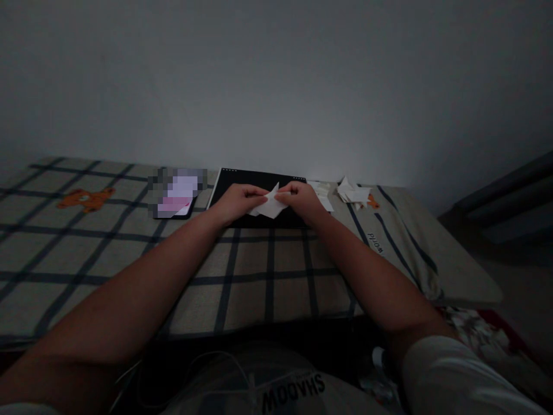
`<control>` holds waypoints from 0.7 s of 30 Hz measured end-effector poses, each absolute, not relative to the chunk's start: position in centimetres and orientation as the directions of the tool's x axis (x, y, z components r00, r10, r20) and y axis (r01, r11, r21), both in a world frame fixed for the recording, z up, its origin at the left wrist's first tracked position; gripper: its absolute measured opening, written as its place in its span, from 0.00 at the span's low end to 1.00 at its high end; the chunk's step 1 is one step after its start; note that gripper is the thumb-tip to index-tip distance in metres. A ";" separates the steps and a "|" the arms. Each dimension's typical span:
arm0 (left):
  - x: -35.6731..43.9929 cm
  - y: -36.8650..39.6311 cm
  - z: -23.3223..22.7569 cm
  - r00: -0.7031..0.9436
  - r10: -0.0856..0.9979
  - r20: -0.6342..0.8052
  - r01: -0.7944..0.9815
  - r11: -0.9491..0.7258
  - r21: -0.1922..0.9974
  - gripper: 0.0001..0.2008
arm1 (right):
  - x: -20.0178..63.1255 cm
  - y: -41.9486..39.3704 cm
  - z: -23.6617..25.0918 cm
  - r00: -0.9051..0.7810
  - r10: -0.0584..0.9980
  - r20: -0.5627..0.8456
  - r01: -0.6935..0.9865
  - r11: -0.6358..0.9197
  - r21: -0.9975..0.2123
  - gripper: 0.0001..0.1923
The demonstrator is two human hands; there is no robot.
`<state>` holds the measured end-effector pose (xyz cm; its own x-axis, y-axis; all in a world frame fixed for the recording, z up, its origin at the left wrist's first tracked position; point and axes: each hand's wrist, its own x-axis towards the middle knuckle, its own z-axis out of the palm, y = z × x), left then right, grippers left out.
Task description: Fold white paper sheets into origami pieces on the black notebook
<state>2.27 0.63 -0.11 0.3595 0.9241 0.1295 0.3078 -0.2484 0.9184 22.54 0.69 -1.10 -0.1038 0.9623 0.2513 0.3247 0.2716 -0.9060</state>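
Between my two hands is a small piece of folded white paper with pointed corners. The fingers of my left hand pinch its left side. On the other side, my right hand pinches it between thumb and forefinger. Both hands are over a flat black notebook or pad with a row of small holes along its far edge. Loose white paper lies just beyond my right wrist. Farther right sits a little heap of folded white paper pieces.
A phone with a lit screen, partly pixelated, lies left of the black pad. The table wears a checked cloth. Behind it rises a plain wall. Below its front edge at right are a clear bottle and crumpled pale scraps.
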 end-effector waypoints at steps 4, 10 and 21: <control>2.3 0.6 0.0 0.325 0.938 0.122 0.367 -0.244 0.898 0.17 | 22.3 0.4 -0.7 -0.132 0.948 0.289 0.358 0.318 -0.878 0.08; 2.1 0.6 0.1 0.329 0.933 0.144 0.445 -0.287 0.848 0.16 | 22.2 0.5 -0.9 -0.143 0.942 0.304 0.309 0.334 -0.890 0.12; 2.4 0.4 0.2 0.326 0.929 0.173 0.547 -0.335 0.767 0.13 | 21.9 -0.2 -0.3 -0.218 0.890 0.400 0.450 0.455 -0.768 0.12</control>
<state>2.38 0.42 0.18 0.3263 0.9292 0.1735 0.5472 -0.3353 0.7669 21.88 -0.20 -0.29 -0.2182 0.8902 0.3999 0.4502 0.4554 -0.7681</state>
